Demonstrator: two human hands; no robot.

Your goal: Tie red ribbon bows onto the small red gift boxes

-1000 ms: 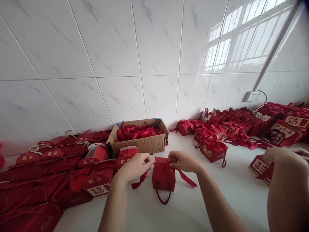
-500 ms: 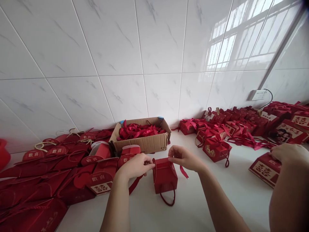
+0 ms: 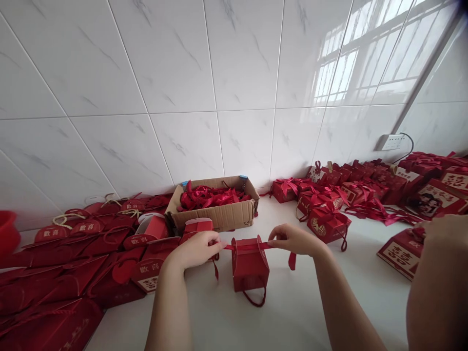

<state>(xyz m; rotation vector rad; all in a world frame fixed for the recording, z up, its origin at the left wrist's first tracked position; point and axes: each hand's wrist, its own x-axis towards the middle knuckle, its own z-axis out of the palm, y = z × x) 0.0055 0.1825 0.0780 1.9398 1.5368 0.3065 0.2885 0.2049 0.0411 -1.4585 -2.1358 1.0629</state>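
Note:
A small red gift box [image 3: 250, 265] with a cord handle stands on the white surface in front of me. A red ribbon [image 3: 248, 246] runs taut through its top. My left hand [image 3: 199, 247] pinches the ribbon's left end beside the box. My right hand [image 3: 294, 240] pinches the right end, and a short tail hangs below it. Both hands are level with the box top, one on each side.
A cardboard box [image 3: 215, 214] full of red ribbons sits behind. Flat red boxes [image 3: 84, 258] pile up at the left. Finished ribboned boxes [image 3: 327, 222] crowd the right along the tiled wall. Another person's arm [image 3: 438, 287] reaches in at the right over a red box [image 3: 398, 251].
My hands have moved apart to either side of the box, and the ribbon now stretches straight across its top. The other person's hand has shifted slightly.

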